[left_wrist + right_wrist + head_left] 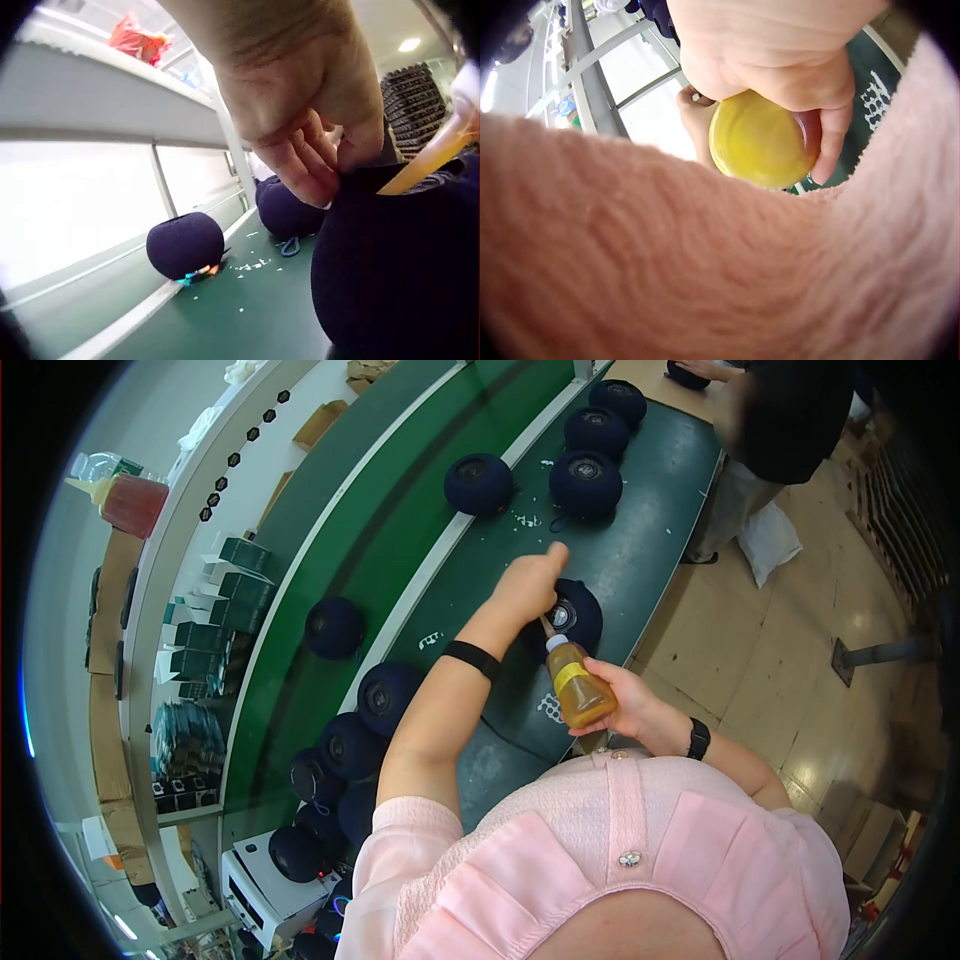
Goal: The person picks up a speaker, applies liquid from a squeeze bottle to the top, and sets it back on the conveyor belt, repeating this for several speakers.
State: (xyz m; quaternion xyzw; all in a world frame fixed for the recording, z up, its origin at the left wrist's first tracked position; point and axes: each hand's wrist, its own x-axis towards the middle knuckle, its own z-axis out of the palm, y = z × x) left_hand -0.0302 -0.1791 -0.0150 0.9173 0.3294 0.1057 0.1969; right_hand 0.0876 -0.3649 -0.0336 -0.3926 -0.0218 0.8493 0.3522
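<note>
A round navy fabric-covered speaker (585,622) stands on the green bench under both hands, its top ring facing up. My left hand (527,590) is at the speaker's rim; in the left wrist view, the fingertips (319,191) pinch the edge of its fabric cover (397,262). My right hand (632,702) grips a squeeze bottle (582,690) of amber liquid with a yellow band. Tilted toward the speaker, its narrow nozzle (427,161) reaches the opening by the fabric edge. In the right wrist view, the round bottle base (761,142) shows within the hand.
More navy speakers (586,484) stand farther along the bench, and several others (350,745) cluster at the left. One speaker (334,627) sits on the green belt (400,510). A red-brown bottle (133,505) is on the shelf. Another person (785,430) stands beyond the bench.
</note>
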